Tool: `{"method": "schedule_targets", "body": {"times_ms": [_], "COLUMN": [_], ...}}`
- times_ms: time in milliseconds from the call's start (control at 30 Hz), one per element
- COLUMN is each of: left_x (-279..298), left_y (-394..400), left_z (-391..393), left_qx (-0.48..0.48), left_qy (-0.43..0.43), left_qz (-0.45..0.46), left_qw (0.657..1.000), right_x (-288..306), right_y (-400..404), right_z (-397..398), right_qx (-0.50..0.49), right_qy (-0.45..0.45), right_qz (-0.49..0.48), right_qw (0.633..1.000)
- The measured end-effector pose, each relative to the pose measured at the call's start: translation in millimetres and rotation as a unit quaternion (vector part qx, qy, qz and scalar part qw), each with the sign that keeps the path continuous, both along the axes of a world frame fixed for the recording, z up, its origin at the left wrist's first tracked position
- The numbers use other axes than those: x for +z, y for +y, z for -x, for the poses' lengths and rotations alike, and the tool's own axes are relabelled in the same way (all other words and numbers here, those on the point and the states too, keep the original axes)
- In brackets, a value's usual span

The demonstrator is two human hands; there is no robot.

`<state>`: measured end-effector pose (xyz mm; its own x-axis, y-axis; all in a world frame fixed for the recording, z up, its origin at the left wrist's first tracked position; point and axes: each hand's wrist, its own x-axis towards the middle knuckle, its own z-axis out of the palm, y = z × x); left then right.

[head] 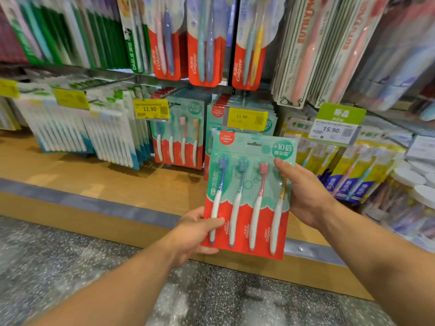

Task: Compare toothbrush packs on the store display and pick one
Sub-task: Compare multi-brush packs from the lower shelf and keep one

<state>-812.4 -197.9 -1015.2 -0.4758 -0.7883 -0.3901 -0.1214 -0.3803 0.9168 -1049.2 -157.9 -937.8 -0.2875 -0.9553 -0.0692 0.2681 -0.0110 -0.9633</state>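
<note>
A shop: hung toothbrush packs behind yellow price tags.

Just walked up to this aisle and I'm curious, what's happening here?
A person is holding a four-pack of toothbrushes in front of a store display. The left hand grips its lower left corner, the right hand its right edge. More packs hang behind, with yellow price tags reading 11.90.

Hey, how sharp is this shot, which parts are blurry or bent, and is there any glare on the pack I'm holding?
Head view: the Colgate four-brush pack in the middle is sharp, held by the left hand and right hand; the green packs upper left and the floor smear with motion blur; wide-angle distortion curves the wooden shelf edge; only faint sheen shows on the pack's plastic.
</note>
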Motion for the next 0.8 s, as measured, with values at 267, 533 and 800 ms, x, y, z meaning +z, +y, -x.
{"method": "schedule_targets", "body": {"times_ms": [267,533,800], "left_x": [-13.8,-6.2,1.6], "left_y": [-7.9,-12.2,-19.0], "left_z": [-13.0,2.4,8.5], "left_qx": [0.038,0.160,0.224], "left_qy": [-0.011,0.055,0.072], "left_qz": [-0.022,0.008,0.025], "left_qw": [0.999,0.986,0.972], "right_x": [-15.0,-6.9,-6.2], "right_y": [-0.8,-8.6,-16.1], "right_z": [-5.6,-12.5,-11.9], "right_qx": [-0.031,-0.058,-0.057], "right_qy": [0.158,0.176,0.162], "right_qz": [-0.097,-0.024,0.000], "right_qw": [0.982,0.982,0.985]}}
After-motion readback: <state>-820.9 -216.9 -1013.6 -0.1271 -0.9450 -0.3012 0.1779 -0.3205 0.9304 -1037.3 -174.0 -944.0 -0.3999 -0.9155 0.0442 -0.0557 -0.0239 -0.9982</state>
